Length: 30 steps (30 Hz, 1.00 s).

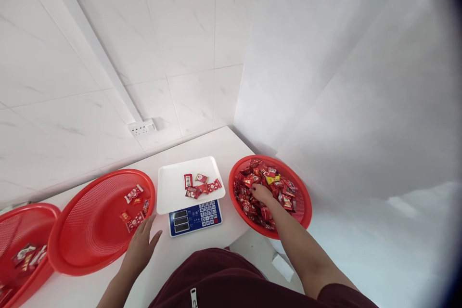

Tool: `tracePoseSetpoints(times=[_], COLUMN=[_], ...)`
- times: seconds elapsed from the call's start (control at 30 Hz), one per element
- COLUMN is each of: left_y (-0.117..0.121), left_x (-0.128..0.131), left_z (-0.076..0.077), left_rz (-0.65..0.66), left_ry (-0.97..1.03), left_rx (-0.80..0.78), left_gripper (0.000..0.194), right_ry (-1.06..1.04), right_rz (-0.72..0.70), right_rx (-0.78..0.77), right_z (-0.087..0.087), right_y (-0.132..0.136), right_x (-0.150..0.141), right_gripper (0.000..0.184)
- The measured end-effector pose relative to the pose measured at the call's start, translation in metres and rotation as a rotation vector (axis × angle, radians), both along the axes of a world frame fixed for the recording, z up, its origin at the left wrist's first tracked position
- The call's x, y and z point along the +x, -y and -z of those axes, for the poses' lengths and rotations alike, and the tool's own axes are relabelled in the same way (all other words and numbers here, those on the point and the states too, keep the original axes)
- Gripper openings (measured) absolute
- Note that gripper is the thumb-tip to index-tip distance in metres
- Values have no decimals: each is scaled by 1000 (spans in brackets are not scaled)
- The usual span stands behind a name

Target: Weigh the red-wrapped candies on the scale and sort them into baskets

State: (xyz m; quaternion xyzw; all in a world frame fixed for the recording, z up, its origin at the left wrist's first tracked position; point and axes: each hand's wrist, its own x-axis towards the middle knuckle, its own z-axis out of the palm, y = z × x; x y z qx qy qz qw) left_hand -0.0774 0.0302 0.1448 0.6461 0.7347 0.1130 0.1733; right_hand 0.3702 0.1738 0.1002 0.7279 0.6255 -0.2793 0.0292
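Observation:
In the head view my right hand (261,193) reaches into the right-hand red basket (306,202), among a heap of red-wrapped candies (249,206). Its fingers are bent together on a small red-wrapped candy (248,181), partly hidden by the heap. My left hand (141,244) hangs with fingers stretched out, beside the rim of the middle red basket (86,231); nothing shows in it. Several wrapped candies (134,221) lie in that basket. Between my hands stands a digital scale (197,218) with a white tray (171,187), on which several red-wrapped candies (202,188) lie.
Another red basket (21,216) with some wrapped candies (31,256) stands at the far left. All this rests on a white table (212,147) against a tiled wall (108,48) with a power socket (142,127). A pale wall or panel rises on the right.

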Motion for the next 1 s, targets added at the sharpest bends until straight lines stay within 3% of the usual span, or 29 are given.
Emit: tracePoseSetpoints(times=[0.33,0.5,0.57,0.67,0.77,0.87,1.0], left_y=[4,7,9,11,11,10,15], left_x=[2,5,3,2,2,3,2], left_z=[7,6,8,12,15,16,16], left_rz=[35,28,26,41,65,64,46], left_ry=[37,22,2,-39,-71,-86,-81], left_rx=[55,18,-13,-27,-31,-22,-16], left_gripper=[51,52,53,50,48,47,47], right_ry=[30,105,20,-277,-512,-558,-439], right_rz=[-72,17,80,151,108,12,-164], right_rx=[67,217,326,415,410,384,367], right_z=[-7,-25,-35,-48,-57,-61,-54], right_y=[20,30,30,26,17,6,1], right_x=[-12,-16,-21,-41,-74,-106,-137], right_gripper=[9,12,16,19,19,21,34])
